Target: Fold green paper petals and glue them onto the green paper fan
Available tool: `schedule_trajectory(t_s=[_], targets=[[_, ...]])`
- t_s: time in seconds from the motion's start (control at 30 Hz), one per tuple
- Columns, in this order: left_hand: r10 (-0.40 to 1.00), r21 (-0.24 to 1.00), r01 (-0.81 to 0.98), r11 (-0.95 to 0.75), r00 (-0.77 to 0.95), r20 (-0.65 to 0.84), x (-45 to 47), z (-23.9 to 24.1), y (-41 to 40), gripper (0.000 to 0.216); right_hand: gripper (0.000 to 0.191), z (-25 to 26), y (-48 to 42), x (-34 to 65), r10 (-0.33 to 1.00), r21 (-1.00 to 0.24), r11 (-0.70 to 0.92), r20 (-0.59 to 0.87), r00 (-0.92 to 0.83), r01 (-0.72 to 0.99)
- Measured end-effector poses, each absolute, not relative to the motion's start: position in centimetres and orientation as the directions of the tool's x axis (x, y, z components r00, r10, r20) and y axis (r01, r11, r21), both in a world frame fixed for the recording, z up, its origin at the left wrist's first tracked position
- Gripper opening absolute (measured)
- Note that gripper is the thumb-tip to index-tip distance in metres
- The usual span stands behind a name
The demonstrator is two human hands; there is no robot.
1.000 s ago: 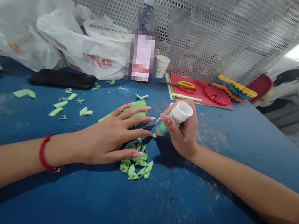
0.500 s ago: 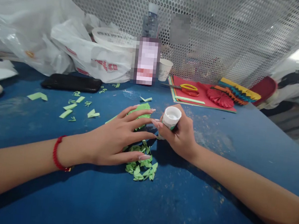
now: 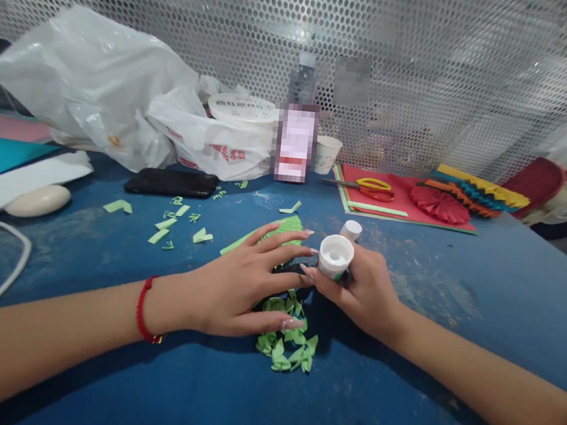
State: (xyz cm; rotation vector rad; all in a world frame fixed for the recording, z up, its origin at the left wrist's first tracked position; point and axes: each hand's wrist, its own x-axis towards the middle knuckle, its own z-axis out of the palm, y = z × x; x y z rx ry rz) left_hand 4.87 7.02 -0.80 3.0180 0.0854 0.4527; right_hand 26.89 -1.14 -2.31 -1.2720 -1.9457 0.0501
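Observation:
My right hand [image 3: 373, 293] is wrapped round what looks like a glue stick [image 3: 335, 258], a white tube with a green label, its round white end facing up. A small white cap-like cylinder [image 3: 351, 230] shows just behind it; whether my fingers hold it or it stands on the table, I cannot tell. Fingers spread, my left hand [image 3: 252, 286] reaches over green pleated paper [image 3: 287, 228], with its fingertips close to the tube. The hand hides part of the pleats. Folded green paper bits [image 3: 294, 346] lie in a heap beneath and beside my left thumb.
Green scraps [image 3: 161, 235] lie to the left on the blue table [image 3: 421, 396]. Behind them are a black phone [image 3: 171, 183], plastic bags [image 3: 105, 91], a propped phone [image 3: 296, 141] and a paper cup [image 3: 327, 154]. Scissors [image 3: 372, 188] rest on coloured paper at right. A computer mouse [image 3: 39, 201] sits far left.
The view has shifted left and up, bringing the mouse and cable into sight. The white cylinder behind the glue stick now shows. Both hands keep nearly the same pose.

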Motion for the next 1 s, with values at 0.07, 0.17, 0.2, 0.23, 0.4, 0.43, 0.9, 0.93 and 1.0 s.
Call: schedule_trajectory(t_s=[0.07,0.17,0.2,0.23,0.4,0.43,0.9,0.93,1.0], targets=[[0.072,0.096,0.045,-0.994,0.954,0.292,4.88,-0.81,7.04,0.047,0.025,-2.43,-1.12,26.98,0.778,-0.419,0.501,0.601,-0.183,0.757],[0.068,0.098,0.041,-0.994,0.954,0.291,4.90,-0.91,7.09,0.046,0.022,-2.57,-1.15,27.03,0.781,-0.480,0.483,0.614,-0.113,0.732],[0.067,0.102,0.039,-0.994,0.955,0.289,4.90,-0.95,7.10,0.046,0.022,-2.58,-1.17,27.03,0.784,-0.516,0.469,0.616,-0.070,0.717],[0.069,0.107,0.040,-0.993,0.955,0.287,4.90,-1.00,7.10,0.045,0.022,-2.56,-1.18,27.04,0.789,-0.551,0.452,0.615,-0.025,0.701],[0.079,0.117,0.045,-0.992,0.949,0.305,4.84,-1.28,7.17,0.044,0.028,-2.42,-1.00,27.18,0.811,-0.665,0.406,0.579,0.089,0.628],[0.078,0.114,0.044,-0.992,0.948,0.309,4.83,-1.33,7.18,0.044,0.027,-2.44,-0.95,27.23,0.817,-0.677,0.411,0.571,0.084,0.611],[0.052,0.099,0.022,-0.995,0.949,0.311,5.00,-1.48,7.44,0.049,0.022,-2.26,-0.73,27.45,0.841,-0.622,0.507,0.510,-0.182,0.597],[0.052,0.102,0.021,-0.995,0.947,0.316,4.98,-1.50,7.45,0.049,0.021,-2.24,-0.71,27.46,0.837,-0.610,0.514,0.510,-0.198,0.603],[0.050,0.103,0.017,-0.994,0.942,0.332,4.96,-1.51,7.47,0.047,0.021,-2.22,-0.67,27.47,0.821,-0.579,0.540,0.522,-0.231,0.611]])
